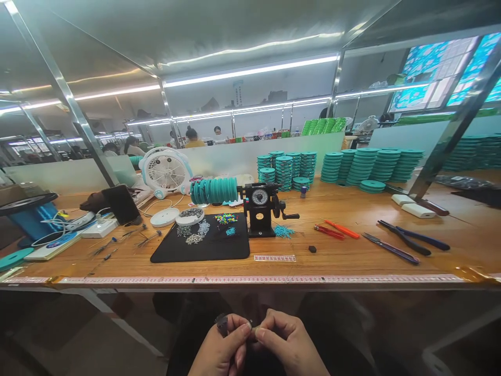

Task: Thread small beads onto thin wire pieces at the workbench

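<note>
Below the table edge, over my lap, my left hand (230,342) and my right hand (285,337) are brought together, thumbs and forefingers pinched. A tiny dark piece shows at the left fingertips, too small to name. Whatever the right fingertips pinch is hidden. A dark band (221,324) wraps a finger of my left hand. Beyond the edge lies a black mat (203,250) with small piles of metal bits (194,238), coloured beads (226,218) and a round white dish (190,216). Behind it stands a black hand-crank winder (261,209) carrying several teal spools (214,190).
Right on the table are red-handled tweezers (329,232), an orange tool (342,228), scissors (391,248) and pliers (415,237). Stacked teal spools (364,164) line the back. A white fan (166,172), phone (121,203) and blue wire reel (31,219) stand left. A measuring tape (250,280) edges the table.
</note>
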{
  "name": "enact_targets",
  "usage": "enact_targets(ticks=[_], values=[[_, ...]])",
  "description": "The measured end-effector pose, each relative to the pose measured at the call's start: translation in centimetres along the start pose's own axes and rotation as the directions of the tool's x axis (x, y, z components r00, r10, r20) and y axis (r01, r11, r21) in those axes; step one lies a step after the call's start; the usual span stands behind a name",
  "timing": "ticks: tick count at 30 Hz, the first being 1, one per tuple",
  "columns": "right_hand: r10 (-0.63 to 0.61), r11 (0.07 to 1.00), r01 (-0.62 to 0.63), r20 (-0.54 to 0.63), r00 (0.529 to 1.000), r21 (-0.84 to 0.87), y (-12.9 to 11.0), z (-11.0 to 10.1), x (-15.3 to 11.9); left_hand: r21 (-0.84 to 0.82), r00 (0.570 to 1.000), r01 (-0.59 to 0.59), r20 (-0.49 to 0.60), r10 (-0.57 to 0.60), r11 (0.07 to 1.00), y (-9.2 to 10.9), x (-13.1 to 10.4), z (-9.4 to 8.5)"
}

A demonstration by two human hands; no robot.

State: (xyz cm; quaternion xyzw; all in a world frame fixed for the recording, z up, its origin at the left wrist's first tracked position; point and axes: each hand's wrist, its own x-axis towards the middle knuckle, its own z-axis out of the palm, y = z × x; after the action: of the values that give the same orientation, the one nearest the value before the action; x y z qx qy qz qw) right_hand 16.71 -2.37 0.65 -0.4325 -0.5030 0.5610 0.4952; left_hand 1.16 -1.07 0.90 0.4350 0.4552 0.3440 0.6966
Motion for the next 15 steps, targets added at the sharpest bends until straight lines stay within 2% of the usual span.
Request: enact_targets(ticks=[4,10,15], values=[[0.012,0.999,-0.012,0.001,1.0,0.031,0.35,0.03,0.16,0.012,1.0,0.001,0.007,-0.001,1.0,0.02,-0.1,0.0],[-0.004,1.0,0.004,-0.008,1.0,0.003,0.43,0.05,0.13,0.017,0.996,-0.016,-0.087,0.017,1.0,-0.02,-0.14,0.21],[-0.004,0.999,0.004,0.008,1.0,0.038,0.4,0.1,-0.09,0.027,0.995,0.009,-0.1,-0.006,1.0,0.41,-0.35,0.44]])
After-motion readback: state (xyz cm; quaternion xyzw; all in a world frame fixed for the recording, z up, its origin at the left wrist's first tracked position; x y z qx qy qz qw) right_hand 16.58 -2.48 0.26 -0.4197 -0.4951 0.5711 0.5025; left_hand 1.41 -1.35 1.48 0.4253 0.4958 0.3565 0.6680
